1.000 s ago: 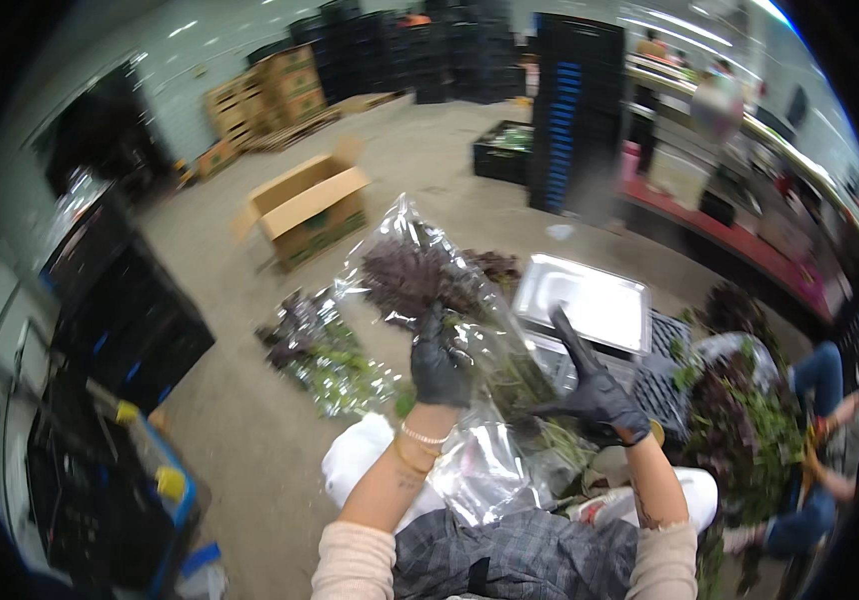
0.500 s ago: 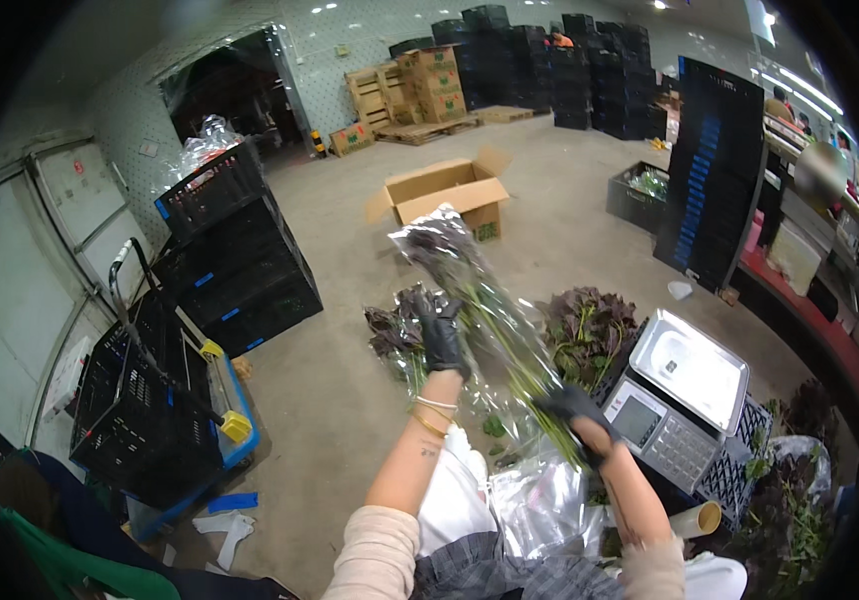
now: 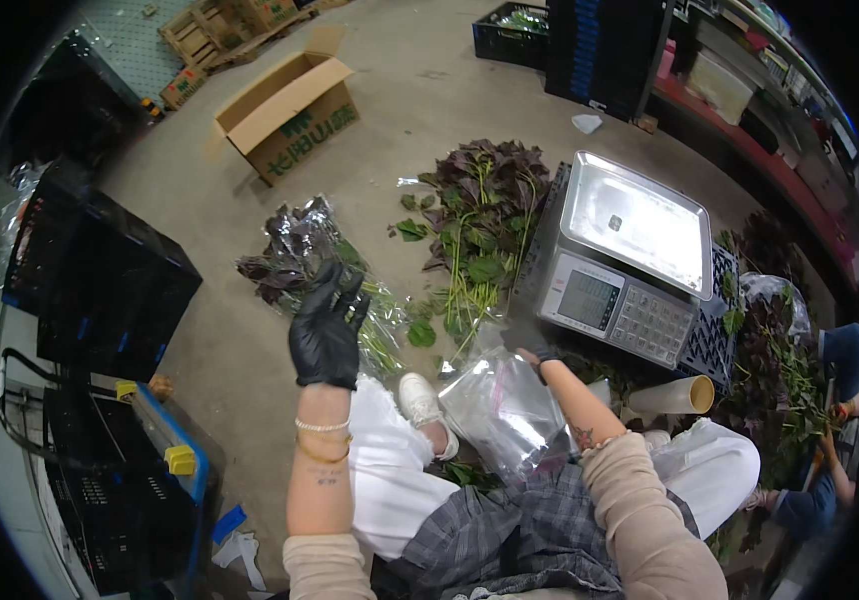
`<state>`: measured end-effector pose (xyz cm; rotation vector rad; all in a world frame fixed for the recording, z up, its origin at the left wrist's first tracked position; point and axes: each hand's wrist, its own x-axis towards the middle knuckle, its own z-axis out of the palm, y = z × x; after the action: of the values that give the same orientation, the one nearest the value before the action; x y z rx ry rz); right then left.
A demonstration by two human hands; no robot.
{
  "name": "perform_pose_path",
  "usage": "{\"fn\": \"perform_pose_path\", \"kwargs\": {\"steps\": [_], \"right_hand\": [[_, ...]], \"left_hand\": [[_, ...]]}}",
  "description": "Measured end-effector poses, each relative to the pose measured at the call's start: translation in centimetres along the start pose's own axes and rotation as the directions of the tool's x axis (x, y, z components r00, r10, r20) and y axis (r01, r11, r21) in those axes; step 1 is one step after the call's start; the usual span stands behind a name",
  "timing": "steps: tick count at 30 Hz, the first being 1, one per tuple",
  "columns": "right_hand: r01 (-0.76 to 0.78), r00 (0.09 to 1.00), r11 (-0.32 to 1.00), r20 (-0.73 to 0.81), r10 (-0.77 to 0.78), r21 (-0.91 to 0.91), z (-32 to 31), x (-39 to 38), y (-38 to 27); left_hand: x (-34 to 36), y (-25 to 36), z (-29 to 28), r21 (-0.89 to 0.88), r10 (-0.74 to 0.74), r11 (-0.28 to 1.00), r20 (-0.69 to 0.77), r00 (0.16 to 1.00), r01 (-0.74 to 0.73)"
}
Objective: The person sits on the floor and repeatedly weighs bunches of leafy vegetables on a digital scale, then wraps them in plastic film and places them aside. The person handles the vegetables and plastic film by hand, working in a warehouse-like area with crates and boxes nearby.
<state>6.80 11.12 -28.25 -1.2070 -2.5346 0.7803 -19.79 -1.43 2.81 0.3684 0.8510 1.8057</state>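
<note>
My left hand (image 3: 328,328), in a black glove, is raised with its fingers curled loosely apart and nothing in it. Just beyond it, bagged leafy stems (image 3: 300,245) with dark purple leaves lie on the floor in clear plastic. My right hand (image 3: 532,338), also black-gloved, is blurred at the upper edge of a pile of clear plastic bags (image 3: 515,410) on my lap; its fingers do not show clearly. Ahead of it, loose purple-green leafy stems (image 3: 485,225) are spread on the floor. Right of them stands a digital scale (image 3: 635,225) with a bare metal pan.
The scale rests on a black crate (image 3: 715,335), with a cardboard tube (image 3: 675,396) in front. An open carton (image 3: 295,115) stands ahead. Black crates (image 3: 100,270) and a blue-edged trolley (image 3: 175,430) are at left. Another person's hand (image 3: 855,405) is among leafy stems at right.
Both hands have let go of the bagged stems they held up; bagged stems now lie beyond my left hand. My right hand has moved to the plastic bags. The view has tilted down.
</note>
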Motion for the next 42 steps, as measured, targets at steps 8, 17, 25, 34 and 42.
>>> {"fn": "perform_pose_path", "kwargs": {"steps": [8,17,25,34,42], "right_hand": [[-0.307,0.876,0.927,-0.316,0.364,0.217,11.9,5.2,-2.7],[-0.548,0.818,0.82,-0.096,0.567,0.165,13.7,9.0,1.2],[-0.261,0.734,0.281,0.001,0.679,0.924,3.8,-3.2,-12.1],[0.18,0.798,0.211,-0.268,0.54,0.961,-17.0,1.0,-21.4],[0.23,0.676,0.7,-0.629,0.385,0.676,-21.8,9.2,-19.8]], "left_hand": [[-2.7,0.1,0.8,0.005,0.032,1.0,-0.096,0.995,-0.031],[-1.6,0.1,0.5,-0.028,0.009,0.999,-0.299,0.954,-0.018],[-2.2,0.7,0.5,-0.1,0.004,0.994,-0.353,0.936,-0.042],[-1.7,0.1,0.3,-0.097,0.008,0.994,-0.351,0.936,-0.045],[-1.6,0.0,1.0,-0.056,0.02,0.997,-0.39,0.92,-0.046]]}}
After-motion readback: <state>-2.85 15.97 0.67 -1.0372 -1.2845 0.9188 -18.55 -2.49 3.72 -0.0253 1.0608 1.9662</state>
